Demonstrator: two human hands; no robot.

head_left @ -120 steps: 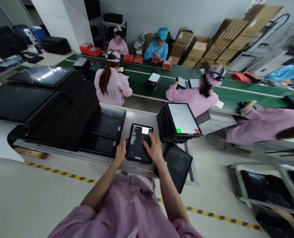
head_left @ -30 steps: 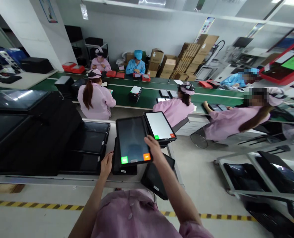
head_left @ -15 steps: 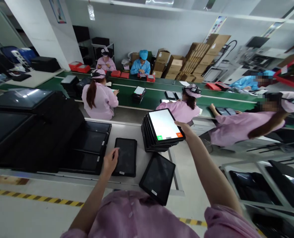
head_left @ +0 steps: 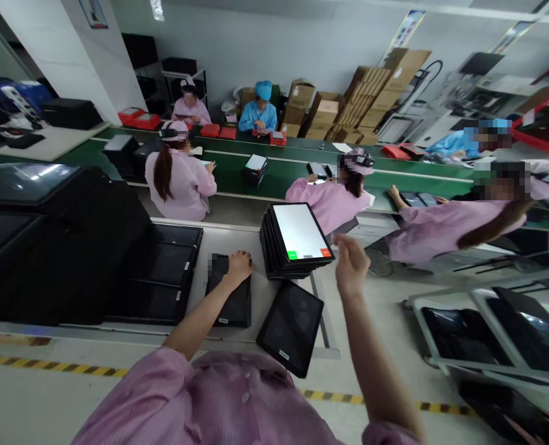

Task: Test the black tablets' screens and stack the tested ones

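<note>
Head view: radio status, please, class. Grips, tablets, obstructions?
Left grip over upper part of dark tablet. Right grip empty, right of lit-topped tablet stack. Stack stands between grips.

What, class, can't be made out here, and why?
All from the head view:
Black rectangular tablet, upper right: hidden by the left hand.
Black tablet stack, lower screens: covered by the white-lit tablet on top.
White rectangular label on the angled black tablet: print too small.
Right hand, exact finger positions: blurred.

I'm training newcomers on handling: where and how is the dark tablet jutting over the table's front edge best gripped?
Probably the near edge of the dark tablet, from the wearer's side: it juts past the table, likely leaving room to pinch above and below.
</note>
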